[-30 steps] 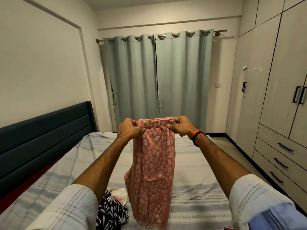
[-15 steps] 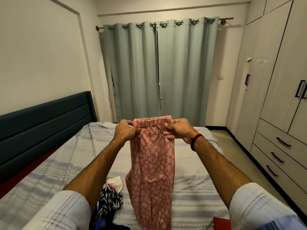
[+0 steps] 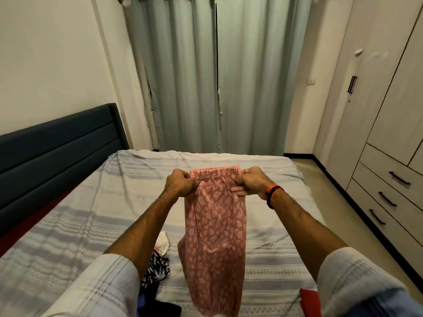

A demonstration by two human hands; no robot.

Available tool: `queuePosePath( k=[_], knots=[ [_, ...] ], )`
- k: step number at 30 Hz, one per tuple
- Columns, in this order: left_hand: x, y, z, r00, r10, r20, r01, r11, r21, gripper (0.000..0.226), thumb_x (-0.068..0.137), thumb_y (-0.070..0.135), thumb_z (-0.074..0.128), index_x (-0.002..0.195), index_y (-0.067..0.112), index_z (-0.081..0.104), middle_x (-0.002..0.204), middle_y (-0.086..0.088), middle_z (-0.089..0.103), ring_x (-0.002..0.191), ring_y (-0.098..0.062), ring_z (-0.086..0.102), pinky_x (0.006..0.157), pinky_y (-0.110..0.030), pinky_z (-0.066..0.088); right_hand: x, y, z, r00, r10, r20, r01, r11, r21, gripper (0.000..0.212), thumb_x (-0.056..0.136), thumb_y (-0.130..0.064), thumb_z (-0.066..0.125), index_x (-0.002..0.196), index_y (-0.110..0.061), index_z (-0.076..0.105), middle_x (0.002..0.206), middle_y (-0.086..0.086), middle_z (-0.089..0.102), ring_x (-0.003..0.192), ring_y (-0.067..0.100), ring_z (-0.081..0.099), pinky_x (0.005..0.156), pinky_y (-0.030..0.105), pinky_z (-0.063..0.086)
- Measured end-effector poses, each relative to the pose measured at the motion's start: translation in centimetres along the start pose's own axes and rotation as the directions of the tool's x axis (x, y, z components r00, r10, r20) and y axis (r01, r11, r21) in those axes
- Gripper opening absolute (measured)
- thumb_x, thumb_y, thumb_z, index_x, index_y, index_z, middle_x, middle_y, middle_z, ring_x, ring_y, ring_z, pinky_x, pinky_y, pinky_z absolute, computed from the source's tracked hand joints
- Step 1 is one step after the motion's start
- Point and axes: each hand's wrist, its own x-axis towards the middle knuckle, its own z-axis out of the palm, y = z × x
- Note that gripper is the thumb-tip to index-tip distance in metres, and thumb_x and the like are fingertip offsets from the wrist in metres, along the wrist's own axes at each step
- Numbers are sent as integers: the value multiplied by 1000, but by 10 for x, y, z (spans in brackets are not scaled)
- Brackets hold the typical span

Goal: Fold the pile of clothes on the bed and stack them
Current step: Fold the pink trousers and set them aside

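Lower centre: pile of clothes (image 3: 158, 266) is lying on the striped bed (image 3: 274, 259). Centre: pink trousers (image 3: 215, 229) are hanging over the bed. Left hand (image 3: 180, 183) and right hand (image 3: 253, 183) are each pinching 1 waistband end, fingers curled tight. Upper frame: curtains (image 3: 217, 76) are hanging closed.

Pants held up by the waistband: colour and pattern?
Dusty pink pants with a small white leaf-and-flower print, seen in the head view, the only one.
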Motion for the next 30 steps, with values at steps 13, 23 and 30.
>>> queuePosePath(
  k=[13,23,30],
  knots=[
    [107,4,8,967,179,-180,-189,981,-39,22,86,24,74,102,9,72,106,-5,73,99,-22,66,92,-38,54,107,-20,5,931,-339,-131,340,940,-17,18,90,-18,71,104,-8,69,99,5,73,88,17,68,81,31,57],
    [-1,-77,53,995,84,-46,-83,996,17,8,84,13,71,92,11,71,97,-5,73,94,-20,66,80,-25,47,25,100,10,974,-225,-34,222,973,-62,18,90,-11,70,98,4,66,91,17,71,80,19,64,72,33,53],
    [-124,-206,120,980,-118,160,97,986,132,16,81,7,71,74,19,63,81,-1,69,78,-16,62,67,-24,46,-88,250,37,998,-23,54,32,983,-179,23,89,-13,70,70,-21,60,67,-5,57,69,13,52,68,34,44]
  ],
)
